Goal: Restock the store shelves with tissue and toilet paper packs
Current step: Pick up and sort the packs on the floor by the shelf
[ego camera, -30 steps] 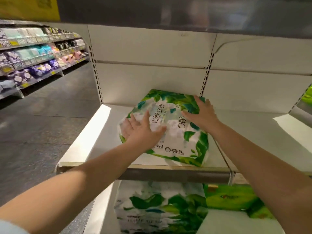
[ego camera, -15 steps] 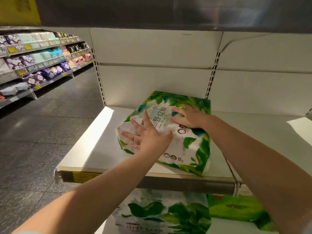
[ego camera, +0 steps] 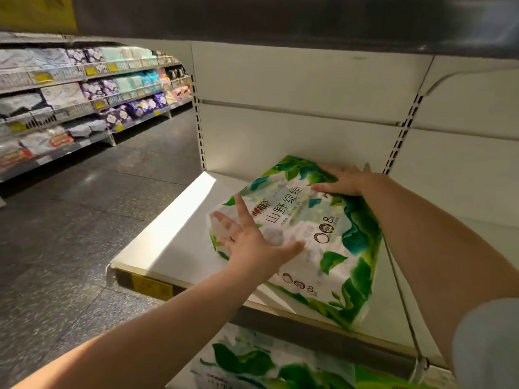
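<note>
A white tissue pack with green leaf print lies on the cream shelf board, its near corner reaching the shelf's front edge. My left hand presses flat on the pack's near left part, fingers spread and straight. My right hand lies flat on the pack's far top edge, close to the back panel. Neither hand curls round the pack.
A second leaf-print pack sits on the shelf below. The slotted upright and a wire divider bound the bay on the right. Across the grey floor aisle, stocked shelves run along the left.
The view has turned and closed in on the shelf. My right hand slid from the pack's middle to its far edge. The left hand stays spread on the near left part.
</note>
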